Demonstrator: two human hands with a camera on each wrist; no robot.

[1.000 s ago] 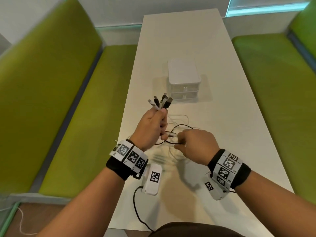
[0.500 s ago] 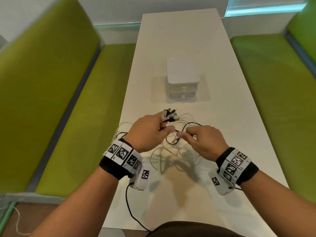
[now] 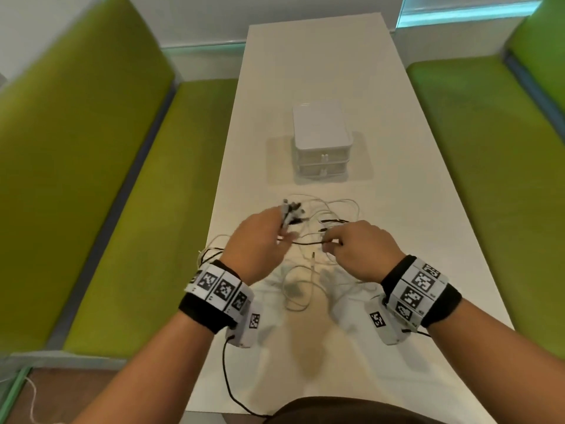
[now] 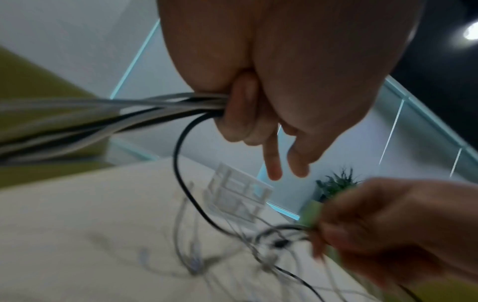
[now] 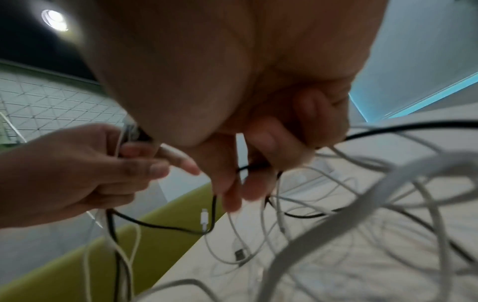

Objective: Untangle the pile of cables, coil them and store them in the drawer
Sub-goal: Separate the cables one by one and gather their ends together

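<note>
A tangle of white and black cables [image 3: 308,270] lies on the white table [image 3: 382,228] between my hands. My left hand [image 3: 260,237] grips a bundle of cable ends [image 3: 290,212], plugs sticking up past the fingers; the left wrist view shows the cables [image 4: 155,108] clamped by curled fingers [image 4: 238,120], two fingers loose. My right hand [image 3: 357,246] pinches a black cable [image 5: 256,167] that runs across to the left hand. Farther back stands the white two-drawer box [image 3: 321,139], both drawers closed.
Green upholstered benches [image 3: 91,179] flank the narrow table on both sides. Loose white loops [image 5: 362,204] spread over the table under my right hand. A black wrist-camera lead [image 3: 229,381] hangs off the near table edge.
My left hand has come down from chest height toward the table with the plug bundle. The right hand shifted right and forward, drawing the black cable out between the hands.
</note>
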